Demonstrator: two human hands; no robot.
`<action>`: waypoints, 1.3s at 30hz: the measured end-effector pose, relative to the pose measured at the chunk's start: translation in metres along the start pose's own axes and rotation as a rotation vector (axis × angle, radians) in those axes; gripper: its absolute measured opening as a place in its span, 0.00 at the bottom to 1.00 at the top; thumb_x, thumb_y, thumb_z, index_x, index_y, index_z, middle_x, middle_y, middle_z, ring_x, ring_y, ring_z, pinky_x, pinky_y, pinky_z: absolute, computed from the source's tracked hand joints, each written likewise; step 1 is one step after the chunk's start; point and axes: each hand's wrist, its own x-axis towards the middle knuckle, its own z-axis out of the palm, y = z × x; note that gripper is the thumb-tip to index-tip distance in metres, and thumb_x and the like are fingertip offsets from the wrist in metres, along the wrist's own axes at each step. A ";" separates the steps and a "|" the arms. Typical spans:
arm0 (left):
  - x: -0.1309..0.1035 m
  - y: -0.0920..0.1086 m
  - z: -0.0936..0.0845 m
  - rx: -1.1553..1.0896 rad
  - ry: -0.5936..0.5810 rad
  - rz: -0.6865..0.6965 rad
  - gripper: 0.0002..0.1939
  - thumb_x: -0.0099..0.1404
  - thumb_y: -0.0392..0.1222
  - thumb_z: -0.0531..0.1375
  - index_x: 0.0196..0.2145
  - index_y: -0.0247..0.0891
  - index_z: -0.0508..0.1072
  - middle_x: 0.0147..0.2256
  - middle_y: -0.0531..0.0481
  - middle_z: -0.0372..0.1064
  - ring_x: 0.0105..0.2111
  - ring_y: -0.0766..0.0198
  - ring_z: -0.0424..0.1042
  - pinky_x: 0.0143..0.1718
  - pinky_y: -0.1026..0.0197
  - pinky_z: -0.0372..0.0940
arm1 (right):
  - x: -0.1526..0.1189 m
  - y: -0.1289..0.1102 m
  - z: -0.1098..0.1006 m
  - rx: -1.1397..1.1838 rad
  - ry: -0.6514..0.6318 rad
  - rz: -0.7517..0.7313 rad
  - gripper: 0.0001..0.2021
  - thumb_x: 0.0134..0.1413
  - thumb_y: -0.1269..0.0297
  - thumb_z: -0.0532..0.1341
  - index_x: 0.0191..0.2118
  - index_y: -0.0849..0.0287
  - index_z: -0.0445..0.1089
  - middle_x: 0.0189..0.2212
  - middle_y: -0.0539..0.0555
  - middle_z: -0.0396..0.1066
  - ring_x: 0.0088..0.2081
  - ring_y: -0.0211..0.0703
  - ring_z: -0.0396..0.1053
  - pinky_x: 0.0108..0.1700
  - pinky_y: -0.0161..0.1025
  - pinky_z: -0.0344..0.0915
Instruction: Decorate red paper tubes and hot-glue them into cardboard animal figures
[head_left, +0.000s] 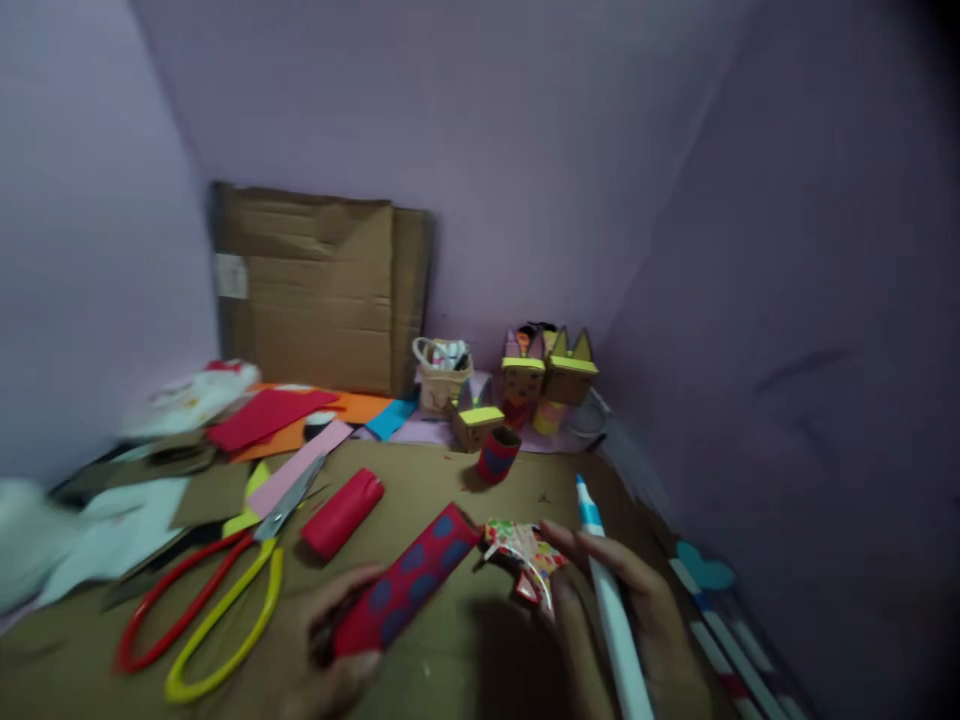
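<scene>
1. Two hands busy: the left hand (300, 660) has its fingers curled snugly round the near end of a red paper tube with blue-purple dots (412, 580). Its long axis slants away and rightward, so the left hand's nearer.
2. Right hand (660, 615) fingers are closed around a slim white marker with a blue tip (616, 625), tip pointing away.
3. A shiny multicoloured wrapper (517, 545) sits just left of the right fingertips; can't tell if it's pinched.
4. Writing? Nope, the white label (232, 276) beyond the left fingers is too blurry.
</scene>
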 end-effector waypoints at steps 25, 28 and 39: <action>-0.018 0.023 0.005 0.230 -0.229 0.202 0.29 0.47 0.42 0.63 0.49 0.32 0.71 0.43 0.45 0.74 0.42 0.54 0.71 0.42 0.59 0.64 | -0.005 0.019 0.006 0.218 -0.559 0.139 0.25 0.44 0.57 0.67 0.50 0.51 0.62 0.46 0.56 0.72 0.45 0.51 0.71 0.48 0.49 0.67; -0.021 0.026 0.005 0.359 -0.155 0.234 0.25 0.49 0.41 0.63 0.46 0.34 0.73 0.40 0.47 0.75 0.39 0.56 0.72 0.40 0.60 0.65 | -0.005 0.020 0.006 0.242 -0.528 0.133 0.23 0.46 0.58 0.67 0.48 0.52 0.62 0.45 0.57 0.72 0.46 0.51 0.71 0.48 0.49 0.68; -0.019 0.018 -0.006 0.834 0.091 0.460 0.16 0.56 0.43 0.58 0.44 0.41 0.72 0.41 0.47 0.74 0.40 0.53 0.73 0.41 0.53 0.67 | -0.002 0.015 0.003 0.105 -0.377 0.066 0.17 0.51 0.58 0.63 0.47 0.51 0.64 0.47 0.58 0.74 0.44 0.48 0.75 0.43 0.42 0.73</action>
